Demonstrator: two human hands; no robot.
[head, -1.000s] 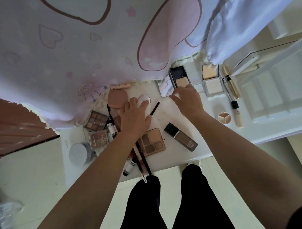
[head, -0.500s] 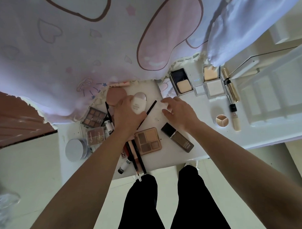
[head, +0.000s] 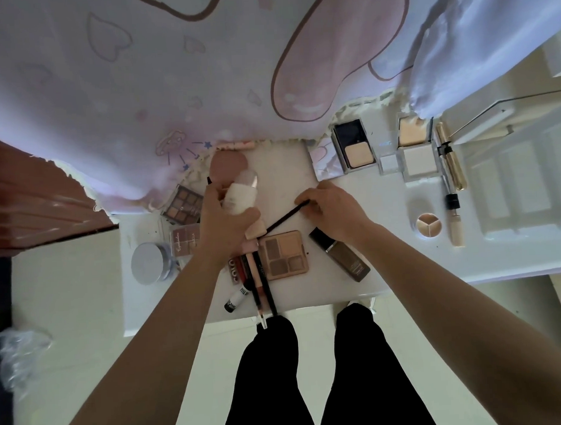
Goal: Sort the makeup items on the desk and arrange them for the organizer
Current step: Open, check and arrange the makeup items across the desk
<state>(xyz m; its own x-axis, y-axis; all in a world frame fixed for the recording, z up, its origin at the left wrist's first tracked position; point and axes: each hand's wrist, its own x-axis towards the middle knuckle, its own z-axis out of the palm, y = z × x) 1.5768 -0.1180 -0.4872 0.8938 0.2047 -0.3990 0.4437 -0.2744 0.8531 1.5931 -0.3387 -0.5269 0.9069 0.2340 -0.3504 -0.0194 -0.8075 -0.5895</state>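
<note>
Makeup items lie scattered on the white surface (head: 287,167) below my view. My left hand (head: 224,225) curls around a white bottle (head: 239,198), held over the clutter. My right hand (head: 334,210) pinches the far tip of a thin black pencil (head: 284,218); its other end lies just beside the left hand. I judge the pencil should rise tip-first, clear of the brown palette (head: 283,252), then be laid parallel with the liners (head: 262,283) at the near edge.
</note>
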